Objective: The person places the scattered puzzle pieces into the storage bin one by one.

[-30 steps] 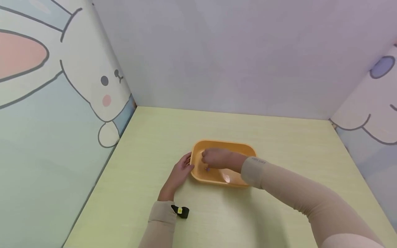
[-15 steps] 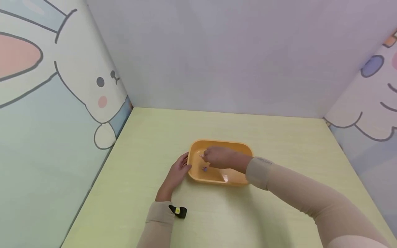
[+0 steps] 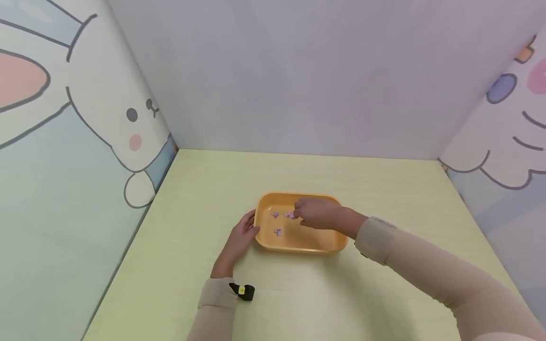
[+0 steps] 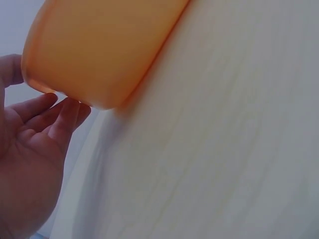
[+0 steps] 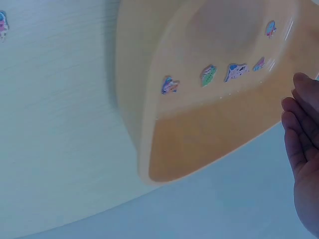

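Note:
An orange plastic tray with a raised rim stands on the table. My left hand holds its left end, thumb at the rim and fingers against the outer wall, as the left wrist view shows. Several small flat cartoon pieces, like stickers, lie on the tray floor: a pink one, a lavender one, another below it, and a green one. My right hand hovers over the tray beside the pink piece, fingers together and loosely bent, nothing visible between them. It hides part of the row.
The pale yellow table reaches back to a plain wall. Cartoon-painted side walls stand left and right. One loose cartoon piece lies on the table outside the tray in the right wrist view.
My right hand has moved right within the tray, uncovering the pink and lavender pieces. My left hand keeps its hold on the tray. The whole view has shifted slightly.

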`<state>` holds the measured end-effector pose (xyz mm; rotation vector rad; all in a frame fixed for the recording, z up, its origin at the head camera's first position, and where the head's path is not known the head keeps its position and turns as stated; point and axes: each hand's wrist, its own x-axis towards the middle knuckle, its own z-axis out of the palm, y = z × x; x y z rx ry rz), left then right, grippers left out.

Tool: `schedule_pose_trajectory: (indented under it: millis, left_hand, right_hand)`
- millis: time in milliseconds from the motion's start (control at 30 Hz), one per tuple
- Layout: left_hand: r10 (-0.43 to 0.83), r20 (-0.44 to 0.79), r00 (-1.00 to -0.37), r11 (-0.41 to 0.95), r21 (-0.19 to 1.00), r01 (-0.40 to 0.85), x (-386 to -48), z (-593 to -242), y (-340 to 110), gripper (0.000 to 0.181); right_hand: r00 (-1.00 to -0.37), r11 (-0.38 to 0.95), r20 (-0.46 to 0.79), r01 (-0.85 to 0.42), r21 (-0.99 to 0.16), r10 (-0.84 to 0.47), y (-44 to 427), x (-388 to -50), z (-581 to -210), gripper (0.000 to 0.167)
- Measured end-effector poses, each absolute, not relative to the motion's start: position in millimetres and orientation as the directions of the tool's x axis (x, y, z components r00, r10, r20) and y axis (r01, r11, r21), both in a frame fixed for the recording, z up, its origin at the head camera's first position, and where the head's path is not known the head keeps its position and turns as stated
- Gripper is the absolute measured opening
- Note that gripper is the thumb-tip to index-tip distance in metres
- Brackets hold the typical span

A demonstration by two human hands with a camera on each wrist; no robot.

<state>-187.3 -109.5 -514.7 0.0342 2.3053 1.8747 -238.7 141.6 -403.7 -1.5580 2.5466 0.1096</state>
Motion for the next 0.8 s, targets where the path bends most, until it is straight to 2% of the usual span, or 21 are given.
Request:
schedule_pose_trajectory:
  millis: [133,533,800]
  left_hand:
    - [0.130,-0.099,-0.987,0.187,0.980,-0.074,-186.2,-514.6,-109.6,0.054]
    - [0.150,-0.077,-0.986,0.155,0.986,-0.054,-187.3,-516.2,-110.7,0.054]
    - [0.134,-0.097,-0.986,0.196,0.978,-0.070,-186.5,-513.6,-109.7,0.054]
  right_hand:
    - [-0.441,0.445,-0.141,-0.896,0.005,-0.886,151.9,-237.7,-405.1,0.015]
    - [-0.499,0.504,-0.079,-0.862,-0.060,-0.863,185.5,-236.1,-400.3,0.014]
    - [-0.581,0.588,-0.095,-0.805,-0.076,-0.808,208.0,-231.4,-397.3,0.018]
